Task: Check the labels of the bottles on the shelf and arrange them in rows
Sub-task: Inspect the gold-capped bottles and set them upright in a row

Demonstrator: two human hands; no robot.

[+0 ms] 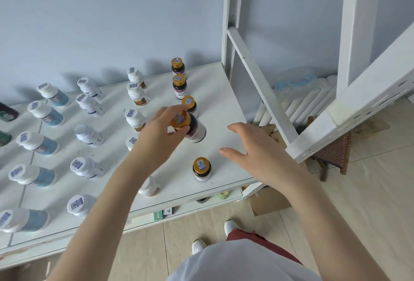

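The shelf (224, 92) is broad and white, with a white frame (257, 83) rising at its right end. Across it stand white-capped bottles (134, 119) in rough columns running back to the wall, with blue-bodied ones (38, 143) further left. Nearest the right end runs a column of gold-capped bottles (179, 84). Three stand close together at the back, and one front bottle (201, 168) stands alone near the shelf's front edge, with a gap between.

The right hand (257, 153) hovers over bare shelf beside that gap, fingers straight and spread, its grip wide open and holding nothing. The left hand (161, 133) has the held bottle (196, 129) by its gold cap (180, 120), thumb and fingertips curled round the rim. The bottle leans over the gap, just in front of the third gold-capped one (whether its base touches the shelf I cannot tell).

It is small and dark and looks like glass, so it is probably stiff, smooth, fairly light and breakable if dropped. The cap grip suits lifting and setting down. For reading the pale side label (200, 134), a hold round the body that leaves the label uncovered would likely be steadier. A barcode sticker (179, 117) sits on the cap.
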